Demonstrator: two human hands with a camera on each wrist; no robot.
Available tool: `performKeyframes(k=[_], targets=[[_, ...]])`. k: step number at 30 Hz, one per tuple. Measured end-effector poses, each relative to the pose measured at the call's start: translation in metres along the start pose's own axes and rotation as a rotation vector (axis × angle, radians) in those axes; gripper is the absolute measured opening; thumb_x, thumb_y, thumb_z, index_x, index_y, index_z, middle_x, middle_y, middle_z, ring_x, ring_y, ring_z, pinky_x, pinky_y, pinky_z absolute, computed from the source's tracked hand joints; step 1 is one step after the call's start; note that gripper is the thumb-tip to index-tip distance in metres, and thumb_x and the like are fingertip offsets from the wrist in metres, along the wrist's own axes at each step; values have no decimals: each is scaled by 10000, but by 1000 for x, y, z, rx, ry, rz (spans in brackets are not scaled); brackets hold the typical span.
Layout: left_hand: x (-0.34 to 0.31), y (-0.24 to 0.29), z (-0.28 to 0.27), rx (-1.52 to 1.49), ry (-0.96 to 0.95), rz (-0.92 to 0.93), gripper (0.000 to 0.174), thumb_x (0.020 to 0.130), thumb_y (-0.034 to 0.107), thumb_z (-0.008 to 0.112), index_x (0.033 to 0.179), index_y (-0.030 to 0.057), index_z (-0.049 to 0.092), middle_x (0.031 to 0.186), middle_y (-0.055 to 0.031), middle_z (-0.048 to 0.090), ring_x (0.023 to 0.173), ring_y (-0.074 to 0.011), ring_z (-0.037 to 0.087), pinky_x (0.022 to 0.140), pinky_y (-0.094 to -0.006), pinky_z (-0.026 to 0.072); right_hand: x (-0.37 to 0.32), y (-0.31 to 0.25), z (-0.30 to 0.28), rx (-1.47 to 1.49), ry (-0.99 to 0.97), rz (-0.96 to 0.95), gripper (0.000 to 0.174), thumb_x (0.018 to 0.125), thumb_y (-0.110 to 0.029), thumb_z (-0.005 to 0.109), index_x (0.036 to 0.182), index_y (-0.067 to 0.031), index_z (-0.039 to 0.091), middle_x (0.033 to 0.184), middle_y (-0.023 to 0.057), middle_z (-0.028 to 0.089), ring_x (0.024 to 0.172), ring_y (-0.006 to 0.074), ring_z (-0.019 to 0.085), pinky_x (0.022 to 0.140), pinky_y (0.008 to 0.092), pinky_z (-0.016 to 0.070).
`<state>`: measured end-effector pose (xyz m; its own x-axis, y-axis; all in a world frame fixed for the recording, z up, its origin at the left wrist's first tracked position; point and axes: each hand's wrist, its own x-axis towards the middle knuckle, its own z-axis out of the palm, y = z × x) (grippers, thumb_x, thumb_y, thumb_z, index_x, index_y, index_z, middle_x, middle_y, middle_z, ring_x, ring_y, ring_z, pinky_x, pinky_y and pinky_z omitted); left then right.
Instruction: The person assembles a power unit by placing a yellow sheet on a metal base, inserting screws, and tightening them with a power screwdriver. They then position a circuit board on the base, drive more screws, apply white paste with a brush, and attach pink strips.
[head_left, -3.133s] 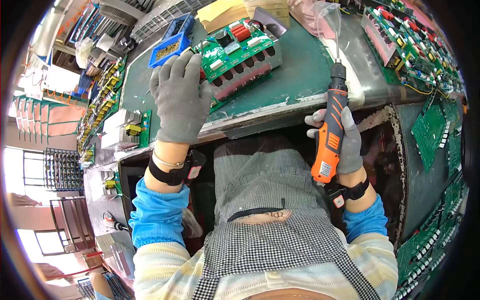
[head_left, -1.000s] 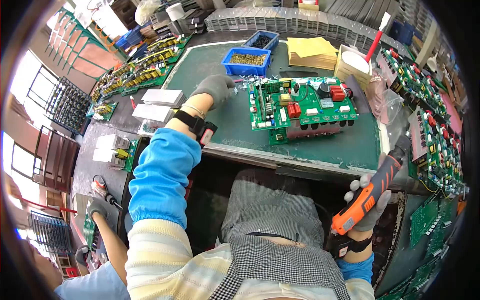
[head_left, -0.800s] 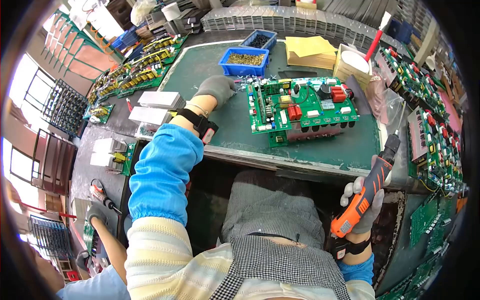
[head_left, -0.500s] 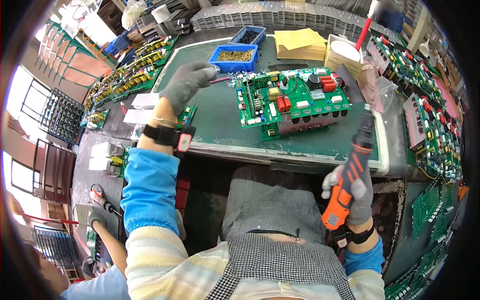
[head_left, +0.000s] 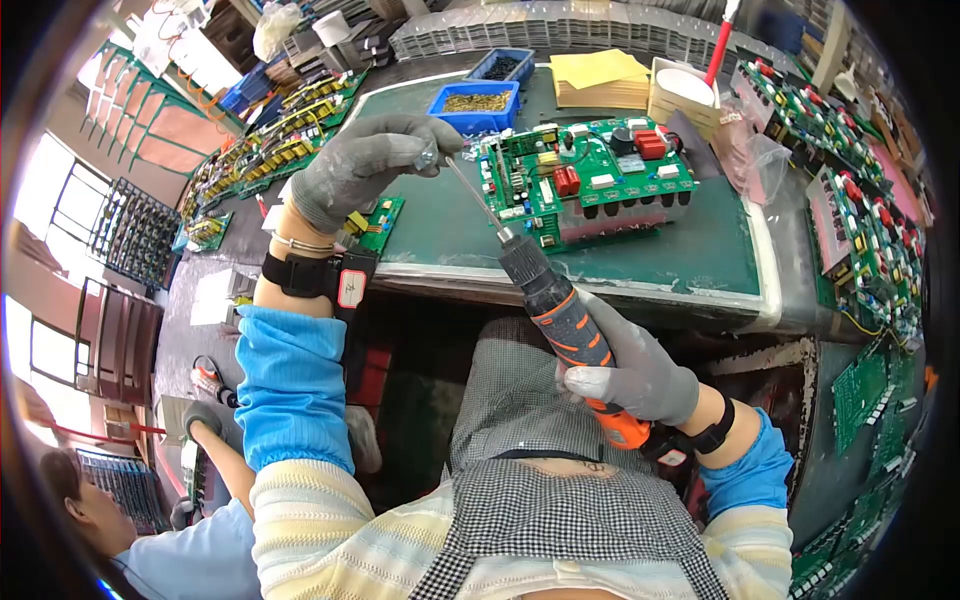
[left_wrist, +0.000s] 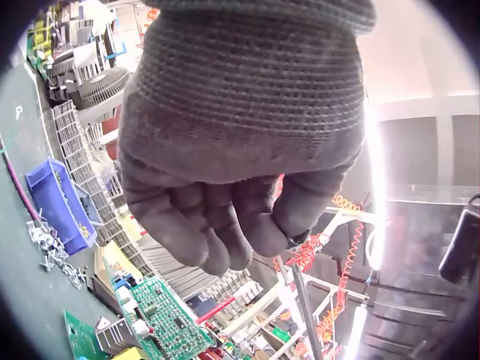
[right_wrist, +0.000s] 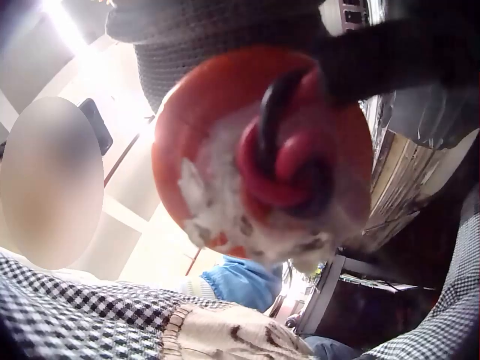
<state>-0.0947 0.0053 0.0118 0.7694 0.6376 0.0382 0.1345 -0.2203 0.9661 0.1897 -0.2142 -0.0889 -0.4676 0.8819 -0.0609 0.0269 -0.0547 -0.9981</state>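
My gloved right hand (head_left: 640,370) grips an orange and black electric screwdriver (head_left: 565,325), tilted so its long bit runs up and left. The bit's tip is right at the fingertips of my gloved left hand (head_left: 365,165). That hand pinches a small shiny metal piece (head_left: 428,158); its kind cannot be made out. In the left wrist view the bit (left_wrist: 304,300) passes below the thumb. The right wrist view shows the screwdriver's orange rear end (right_wrist: 202,97) with a knotted red and black cord. Beyond the hands, a green circuit board (head_left: 545,205) sits on a finned metal block.
Small silver parts (left_wrist: 56,259) lie by a blue bin (head_left: 475,122) of brass-coloured pieces. A second bin (head_left: 505,65) stands behind it. Yellow sheets (head_left: 600,85) and a box (head_left: 685,100) are at the back. More boards (head_left: 870,260) stand right. Another person (head_left: 190,550) works at lower left.
My left hand has come back from beside the blue bin with the small metal piece. My right hand has swung the screwdriver leftward, bringing its bit to my left fingers.
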Motion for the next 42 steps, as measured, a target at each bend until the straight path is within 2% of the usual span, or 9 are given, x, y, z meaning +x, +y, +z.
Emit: performKeyframes(k=[8,13,19,23,29,32,38,41,42], targets=[[10,4,17,85,-62,-38,338,870,306,623,941,-22,663,1159,-125,611,1067,-220,547,976,-366,407,-12,13,-3,-74,15,-69,810,868,-254,726,1526,-41,304,1091,125,647,939,195,637,884,333,493],[12,9,23,122,-70,-52,345,861,311,631,939,-24,653,1154,-120,612,1070,-219,543,989,-368,396,-20,14,-6,-38,10,-41,819,862,-271,735,1517,-26,308,1116,135,641,960,210,642,893,338,497],[20,10,30,137,-130,-59,356,853,318,646,951,-24,654,1143,-111,614,1062,-219,546,979,-357,404,-27,20,-7,-87,48,-53,840,861,-290,744,1521,-23,298,1142,149,646,993,229,656,900,348,503],[23,15,42,143,-91,-113,364,862,306,641,998,-31,662,1137,-104,632,1052,-202,578,971,-344,429,-32,23,-8,-118,75,-61,858,858,-302,748,1521,-16,286,1123,174,657,1001,262,669,897,360,510],[32,12,50,164,-40,-204,364,893,269,621,1097,-28,670,1127,-83,651,1055,-181,603,969,-339,450,-39,26,-8,-239,140,-75,858,860,-321,740,1515,-7,282,1052,192,667,942,286,683,838,377,528],[32,20,56,269,-49,-214,357,897,268,633,1108,-17,673,1119,-69,648,1032,-169,590,953,-330,447,-41,33,-11,-281,144,-103,843,871,-332,718,1512,-9,278,990,165,675,864,267,690,784,381,534],[32,39,56,473,-236,-74,338,911,301,639,1038,-11,668,1119,-79,639,1006,-175,567,917,-324,446,-56,20,-25,580,-177,103,744,873,-306,697,1476,-39,351,916,100,662,771,171,672,681,325,571],[39,44,59,511,-305,-74,279,920,249,641,1004,-16,665,1117,-99,641,1026,-187,572,922,-338,452,-58,27,-23,609,-156,87,763,829,-325,723,1441,-43,364,903,141,653,763,216,675,642,333,590],[41,44,62,528,-322,-67,255,923,223,644,1000,-20,664,1113,-102,643,1030,-189,576,925,-341,455,-59,30,-23,609,-151,81,742,847,-307,710,1448,-42,364,910,130,656,763,198,673,649,329,589]])
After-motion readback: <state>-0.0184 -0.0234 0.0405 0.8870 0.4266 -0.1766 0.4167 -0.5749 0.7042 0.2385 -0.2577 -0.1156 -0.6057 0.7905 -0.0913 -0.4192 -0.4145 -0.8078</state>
